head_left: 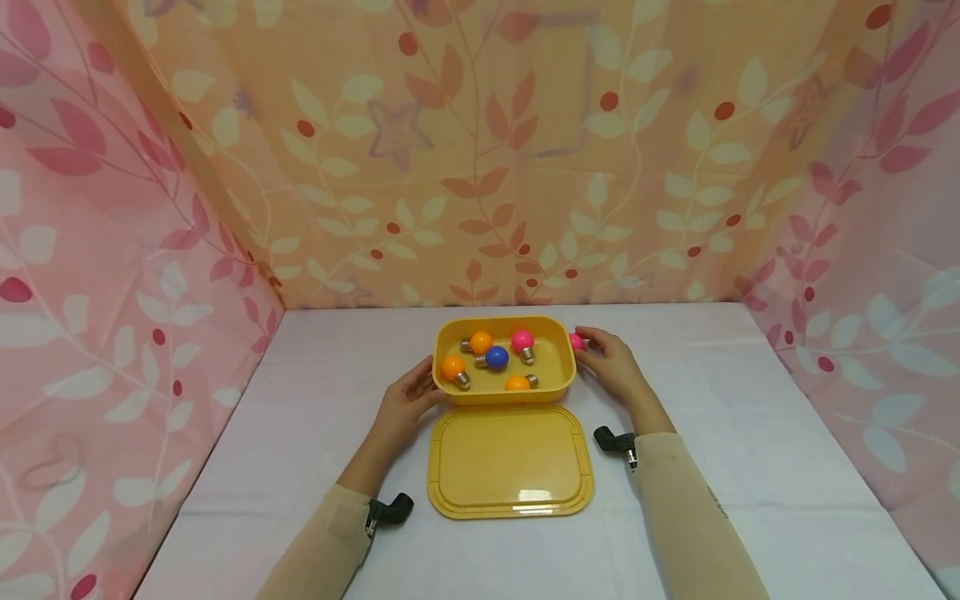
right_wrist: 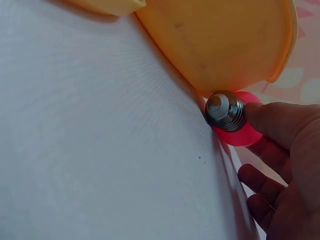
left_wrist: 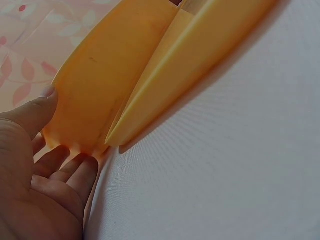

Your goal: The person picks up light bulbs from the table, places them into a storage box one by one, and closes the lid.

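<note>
A yellow box (head_left: 504,397) stands on the white table, seen in the left wrist view as a yellow box wall (left_wrist: 100,85). Inside lie three orange bulbs (head_left: 452,367), a blue bulb (head_left: 496,357) and a pink bulb (head_left: 522,340). My left hand (head_left: 411,398) rests on the box's left wall with relaxed fingers (left_wrist: 70,167) and the thumb along the side. My right hand (head_left: 600,357) pinches a second pink bulb (head_left: 576,341) just outside the box's right wall. Up close this pink bulb (right_wrist: 242,134) shows its metal base, with my thumb (right_wrist: 280,120) on it.
The box's yellow lid (head_left: 510,462) lies flat in front of the box, between my forearms; the lid's edge (left_wrist: 200,55) shows in the left wrist view. Patterned fabric walls (head_left: 112,292) enclose the table on three sides. White tablecloth (head_left: 750,433) spreads to either side.
</note>
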{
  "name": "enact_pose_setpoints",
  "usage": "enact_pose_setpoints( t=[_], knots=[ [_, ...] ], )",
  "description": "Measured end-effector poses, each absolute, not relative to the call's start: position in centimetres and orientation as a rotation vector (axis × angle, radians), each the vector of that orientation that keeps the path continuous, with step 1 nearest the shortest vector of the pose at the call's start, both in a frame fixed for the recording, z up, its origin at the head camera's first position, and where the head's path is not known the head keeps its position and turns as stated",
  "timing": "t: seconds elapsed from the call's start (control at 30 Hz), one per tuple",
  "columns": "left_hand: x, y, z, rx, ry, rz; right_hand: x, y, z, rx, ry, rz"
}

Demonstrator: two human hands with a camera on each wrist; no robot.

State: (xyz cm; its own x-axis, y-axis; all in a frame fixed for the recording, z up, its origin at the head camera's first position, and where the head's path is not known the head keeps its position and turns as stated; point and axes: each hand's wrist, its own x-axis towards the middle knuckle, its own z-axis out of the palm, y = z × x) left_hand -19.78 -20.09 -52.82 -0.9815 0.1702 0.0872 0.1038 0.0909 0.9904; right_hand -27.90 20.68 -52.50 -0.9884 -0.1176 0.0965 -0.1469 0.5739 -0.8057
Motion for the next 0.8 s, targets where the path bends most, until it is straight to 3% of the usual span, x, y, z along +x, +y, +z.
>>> enact_pose_setpoints(
  t=[0.8],
  knots=[
    [-19.75, -20.21, -53.01, 0.303, 2.302, 2.046, -27.63, 21.42, -51.91, 0.162, -2.77, 1.362]
  ],
)
